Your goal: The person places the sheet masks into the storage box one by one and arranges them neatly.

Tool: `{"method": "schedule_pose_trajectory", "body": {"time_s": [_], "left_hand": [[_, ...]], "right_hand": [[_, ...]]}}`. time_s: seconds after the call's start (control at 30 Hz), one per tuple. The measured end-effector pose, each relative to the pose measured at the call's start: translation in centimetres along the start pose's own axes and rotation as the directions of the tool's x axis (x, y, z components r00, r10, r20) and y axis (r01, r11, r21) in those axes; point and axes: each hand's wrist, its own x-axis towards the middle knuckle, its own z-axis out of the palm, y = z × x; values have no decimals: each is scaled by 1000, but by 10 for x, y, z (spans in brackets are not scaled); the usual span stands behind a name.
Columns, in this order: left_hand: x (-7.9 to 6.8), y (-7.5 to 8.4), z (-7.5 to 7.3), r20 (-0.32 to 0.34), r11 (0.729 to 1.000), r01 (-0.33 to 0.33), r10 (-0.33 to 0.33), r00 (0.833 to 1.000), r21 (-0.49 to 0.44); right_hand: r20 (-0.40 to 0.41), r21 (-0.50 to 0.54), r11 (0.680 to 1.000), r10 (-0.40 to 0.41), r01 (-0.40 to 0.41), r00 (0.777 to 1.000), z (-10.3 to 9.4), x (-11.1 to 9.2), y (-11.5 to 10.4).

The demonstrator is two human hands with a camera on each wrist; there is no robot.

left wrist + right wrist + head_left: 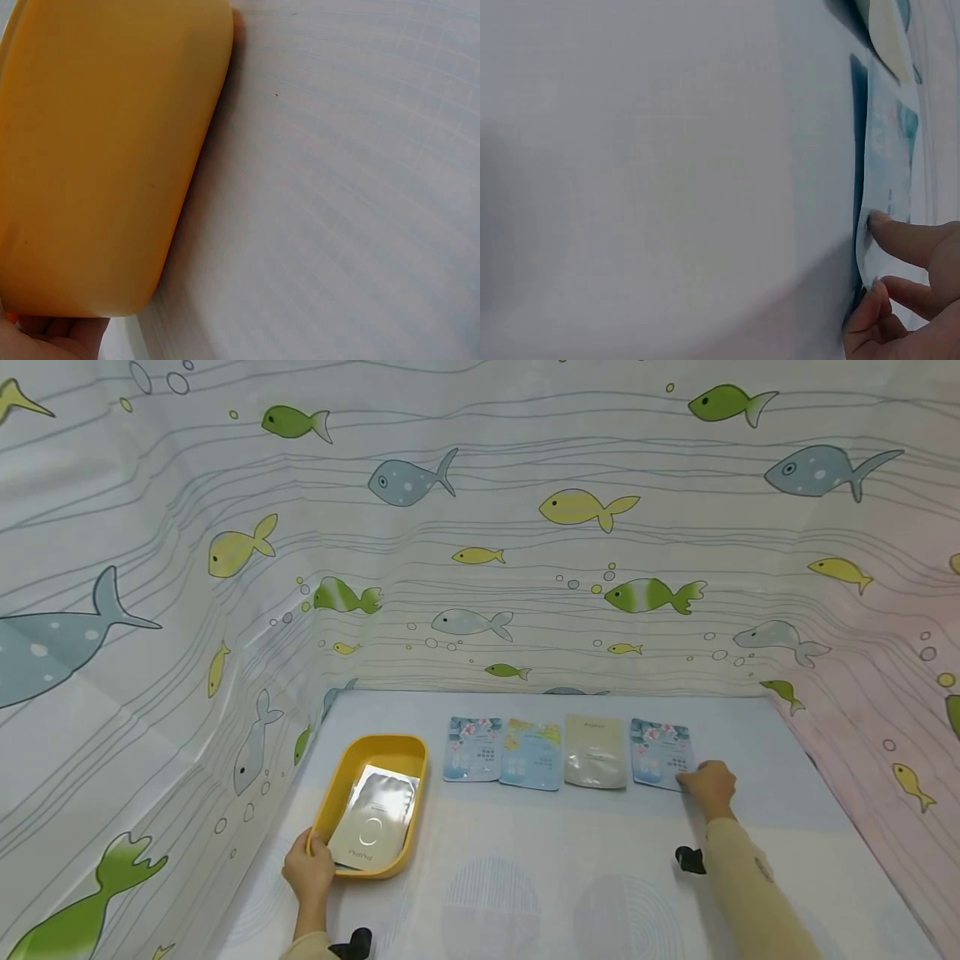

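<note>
My left hand [309,870] grips the near left corner of a yellow plastic tub [388,739], thumb at the rim; the wrist view shows fingers curled at the tub's outer wall [112,150]. A silvery-beige sheet mask packet [367,831] lies inside, on top of others that show only at the edges. At the right end of a row of packets, my right hand [708,789] pinches the lower right corner of a blue floral sheet mask packet [660,752]. Its thumb [907,238] presses the face of that packet, with curled fingers at the edge; the edge stands off the table.
Left of that packet lie a beige packet [595,752], a blue-and-yellow packet [531,756] and another blue floral packet [472,749]. They rest on a pale patterned tablecloth [555,835]. Fish-printed curtains [510,593] enclose the table at the back and sides.
</note>
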Motion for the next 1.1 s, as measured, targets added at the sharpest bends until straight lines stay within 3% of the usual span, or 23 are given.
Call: {"method": "schedule_pose_trajectory", "body": {"time_s": [0.17,0.33,0.8,0.87,0.97,1.1], "left_hand": [[0,0,0,-2,1000,0,0,1000,2],[1,2,-1,3,1000,0,0,1000,14],[1,-2,3,7,1000,3,-3,1000,18],[1,-3,3,5,1000,2,-2,1000,16],[1,-3,3,-1,1000,-3,3,1000,16],[1,-3,2,-6,1000,-11,11,1000,15]], "right_hand": [[-5,-12,1000,27,-27,1000,-2,3,3],[-14,38,998,49,-48,999,0,6,8],[-5,40,998,47,-47,999,-10,5,17],[26,91,993,79,-81,997,-13,7,20],[112,239,958,133,-157,985,-18,11,24],[261,477,847,117,-234,958,-24,12,28]]}}
